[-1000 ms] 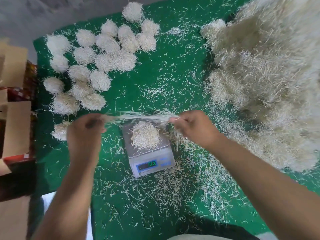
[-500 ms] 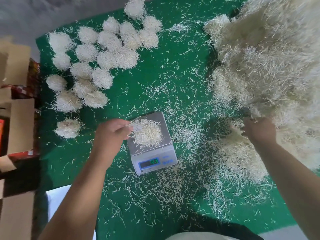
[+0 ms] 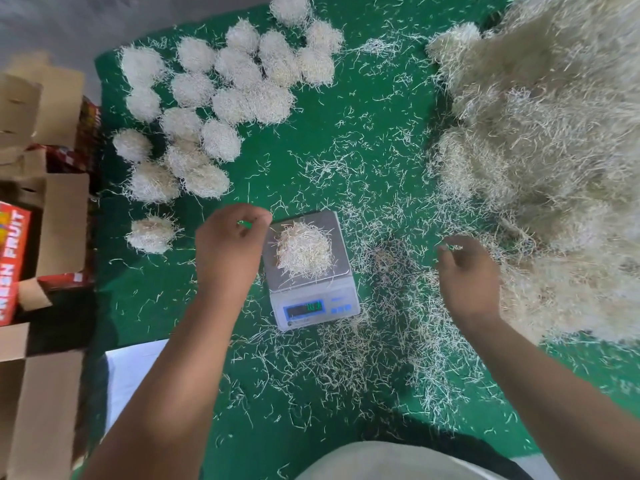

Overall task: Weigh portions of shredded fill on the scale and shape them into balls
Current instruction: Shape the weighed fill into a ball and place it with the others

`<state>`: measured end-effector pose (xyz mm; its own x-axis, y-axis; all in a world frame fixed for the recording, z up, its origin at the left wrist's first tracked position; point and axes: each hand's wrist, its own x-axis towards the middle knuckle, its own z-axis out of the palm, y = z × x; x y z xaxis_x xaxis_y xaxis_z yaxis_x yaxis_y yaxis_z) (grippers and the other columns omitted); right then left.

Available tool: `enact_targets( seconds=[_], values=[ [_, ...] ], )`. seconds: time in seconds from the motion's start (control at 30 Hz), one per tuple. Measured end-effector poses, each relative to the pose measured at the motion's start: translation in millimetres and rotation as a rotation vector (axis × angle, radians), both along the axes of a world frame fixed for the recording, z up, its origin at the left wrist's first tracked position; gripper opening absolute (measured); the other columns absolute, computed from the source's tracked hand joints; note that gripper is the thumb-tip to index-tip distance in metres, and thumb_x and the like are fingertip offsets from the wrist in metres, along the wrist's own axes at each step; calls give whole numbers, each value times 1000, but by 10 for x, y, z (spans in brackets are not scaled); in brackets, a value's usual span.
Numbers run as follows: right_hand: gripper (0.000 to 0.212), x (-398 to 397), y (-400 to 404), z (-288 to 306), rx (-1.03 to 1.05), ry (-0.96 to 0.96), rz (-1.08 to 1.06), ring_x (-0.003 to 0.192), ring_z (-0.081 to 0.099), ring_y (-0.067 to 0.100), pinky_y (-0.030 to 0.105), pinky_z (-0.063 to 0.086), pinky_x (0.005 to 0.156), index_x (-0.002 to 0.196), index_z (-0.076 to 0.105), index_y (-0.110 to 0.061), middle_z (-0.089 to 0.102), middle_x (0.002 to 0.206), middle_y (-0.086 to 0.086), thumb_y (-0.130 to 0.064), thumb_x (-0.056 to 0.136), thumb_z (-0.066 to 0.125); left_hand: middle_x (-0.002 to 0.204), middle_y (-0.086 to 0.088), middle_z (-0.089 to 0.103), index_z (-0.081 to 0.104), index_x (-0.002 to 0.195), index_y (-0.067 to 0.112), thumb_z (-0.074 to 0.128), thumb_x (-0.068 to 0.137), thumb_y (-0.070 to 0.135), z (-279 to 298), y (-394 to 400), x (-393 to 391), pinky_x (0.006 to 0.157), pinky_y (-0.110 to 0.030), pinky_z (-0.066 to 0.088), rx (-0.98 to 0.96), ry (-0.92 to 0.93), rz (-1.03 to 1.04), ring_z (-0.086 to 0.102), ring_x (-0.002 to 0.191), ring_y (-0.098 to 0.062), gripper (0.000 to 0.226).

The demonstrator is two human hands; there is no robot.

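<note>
A small digital scale [image 3: 341, 292] stands on the green cloth [image 3: 374, 109] at the centre, with a loose portion of shredded fill [image 3: 304, 251] on its platform and its display lit. My left hand [image 3: 230, 245] hovers at the scale's left edge. Its fingers curl to the thumb, and I see no fill between them. My right hand [image 3: 467, 271] hangs over scattered strands to the right of the scale, its fingers loosely curled and blurred. Several finished balls [image 3: 225, 98] lie at the back left, and a single ball [image 3: 152, 233] sits nearer.
A large heap of shredded fill [image 3: 554, 150] fills the right side. Loose strands litter the cloth around the scale. Open cardboard boxes [image 3: 59, 220] and a red fruit box [image 3: 14, 261] stand past the cloth's left edge.
A second ago both hands stretched a strand bundle above the scale. The left then brought it to the scale and now shows none. The right reached the heap and has drawn back.
</note>
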<state>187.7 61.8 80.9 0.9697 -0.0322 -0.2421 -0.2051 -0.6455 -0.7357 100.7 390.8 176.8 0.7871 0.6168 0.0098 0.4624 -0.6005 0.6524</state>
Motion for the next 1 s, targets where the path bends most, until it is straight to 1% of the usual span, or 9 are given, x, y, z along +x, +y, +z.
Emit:
enact_targets(
  seconds=[0.13, 0.23, 0.33, 0.43, 0.5, 0.57, 0.7, 0.83, 1.0],
  values=[
    [16, -168, 29, -5, 37, -25, 15, 47, 58, 15, 53, 56, 43, 120, 68, -20, 70, 74, -5, -22, 107, 59, 90, 13, 74, 78, 92, 24, 67, 98, 29, -39, -41, -284, 77, -36, 56, 7, -43, 32, 69, 81, -13, 14],
    [15, -241, 67, 32, 29, -38, 52, 52, 60, 16, 49, 59, 49, 115, 69, -22, 69, 75, -8, -17, 106, 58, 89, 16, 73, 74, 90, 31, 68, 97, 31, -97, -20, -433, 79, -39, 57, 12, -61, 81, 69, 81, -11, 10],
    [16, -266, 85, 68, -1, -40, 94, 53, 64, 24, 46, 55, 44, 116, 69, -19, 70, 74, -5, -15, 106, 57, 99, 17, 69, 71, 99, 35, 70, 96, 42, -151, -6, -526, 82, -42, 57, -13, -68, 101, 66, 85, -8, 8],
    [16, -311, 76, 81, 10, -45, 107, 51, 63, 19, 37, 54, 41, 119, 69, -18, 70, 76, -4, -16, 107, 58, 135, 5, 52, 52, 143, 30, 73, 86, 63, -217, 34, -495, 102, -39, 50, -32, 34, 4, 58, 119, -14, 69],
    [17, -350, 47, 64, 40, -17, 111, 49, 60, 14, 38, 54, 39, 121, 68, -18, 71, 78, -3, -17, 107, 59, 161, 1, 29, 26, 159, 36, 72, 74, 76, -269, 56, -373, 120, -44, 26, -40, 183, -116, 26, 152, -24, 105],
    [17, -385, -9, 28, 48, 14, 122, 45, 55, 4, 25, 47, 37, 121, 66, -22, 71, 77, -3, -17, 107, 60, 171, 12, 0, 7, 160, 53, 74, 61, 82, -345, 41, -189, 121, -52, 12, -106, 291, -206, -3, 160, -22, 123],
    [16, -440, -137, -35, 55, 70, 139, 42, 48, 5, 23, 42, 37, 116, 67, -25, 71, 73, 1, -15, 106, 60, 168, 19, -21, -3, 157, 61, 84, 51, 78, -605, -82, 233, 122, -64, 10, -88, 459, -414, -16, 158, -28, 138],
    [20, -483, -240, -53, 95, 107, 135, 44, 49, 3, 26, 44, 39, 108, 64, -37, 73, 80, -8, -18, 106, 59, 173, -1, -7, 7, 162, 53, 83, 51, 80, -939, -148, 489, 124, -66, 12, 12, 663, -512, -3, 157, -40, 137],
    [22, -482, -333, -76, 84, 115, 131, 48, 60, 16, 34, 50, 38, 104, 66, -39, 73, 77, -9, -18, 105, 62, 162, -19, 26, 36, 155, 36, 90, 72, 56, -1296, -235, 470, 120, -63, 30, 126, 715, -428, 25, 151, -44, 101]
  ],
)
